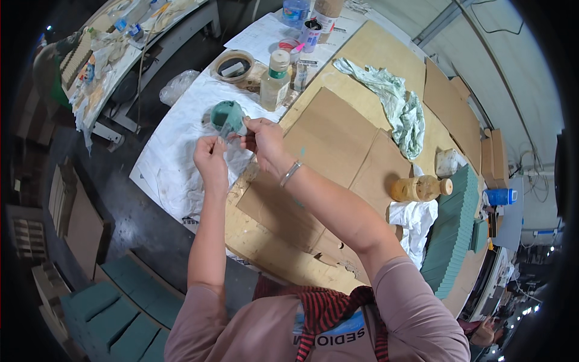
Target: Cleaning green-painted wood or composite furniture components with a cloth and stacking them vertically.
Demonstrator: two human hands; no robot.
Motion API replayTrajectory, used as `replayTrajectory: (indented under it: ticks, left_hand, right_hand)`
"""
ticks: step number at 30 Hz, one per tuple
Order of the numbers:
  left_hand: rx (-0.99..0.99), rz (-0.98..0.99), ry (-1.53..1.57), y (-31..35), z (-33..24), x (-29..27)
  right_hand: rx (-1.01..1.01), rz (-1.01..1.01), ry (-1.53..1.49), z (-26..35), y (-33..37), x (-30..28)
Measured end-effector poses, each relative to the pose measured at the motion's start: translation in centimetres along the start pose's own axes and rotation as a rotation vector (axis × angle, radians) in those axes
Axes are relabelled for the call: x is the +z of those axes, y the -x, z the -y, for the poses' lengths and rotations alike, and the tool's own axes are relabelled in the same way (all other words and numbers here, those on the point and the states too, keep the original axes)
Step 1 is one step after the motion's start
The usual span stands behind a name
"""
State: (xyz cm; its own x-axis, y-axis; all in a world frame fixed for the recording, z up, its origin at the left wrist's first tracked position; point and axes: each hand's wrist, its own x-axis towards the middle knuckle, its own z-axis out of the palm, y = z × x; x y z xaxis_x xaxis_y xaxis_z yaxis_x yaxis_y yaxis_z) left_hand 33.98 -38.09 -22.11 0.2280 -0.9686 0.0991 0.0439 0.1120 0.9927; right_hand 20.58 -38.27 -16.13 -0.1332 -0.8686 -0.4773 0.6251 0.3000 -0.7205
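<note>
A small green cup stands on the white sheet at the table's left part. Just in front of it, a thin translucent piece, like film or thin cloth, stretches between my two hands. My left hand pinches its near end with the fingers closed. At the other end, my right hand, with a silver bracelet at the wrist, grips it between thumb and fingers. The cup's near side is partly covered by the piece and my fingertips. What exactly the piece is cannot be made out.
Behind the cup are a tape roll and a clear bottle with a white cap. Flat cardboard covers the middle. To the right lie a pale green cloth, a yellowish bottle and a green ridged stack.
</note>
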Motion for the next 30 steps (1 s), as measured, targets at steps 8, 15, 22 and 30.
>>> replayTrajectory:
  ticks: [8, 15, 22, 30]
  left_hand:
    - [-0.026, 0.040, -0.136, -4.8, 1.7, -1.6]
    - [-0.045, 0.198, -0.062, -6.2, 2.4, -2.1]
    - [0.229, 0.054, -0.778, -4.7, 0.5, -3.6]
    - [-0.452, 0.748, 0.386, 7.7, -6.1, 2.5]
  right_hand:
    - [0.049, 0.041, 0.013, -0.1, 1.1, -2.2]
    - [0.062, 0.115, -0.002, 0.0, 2.8, -5.5]
    - [0.042, 0.174, -0.090, 0.9, 6.0, -7.4]
    - [0.022, 0.302, -0.190, 1.8, 11.6, -11.6]
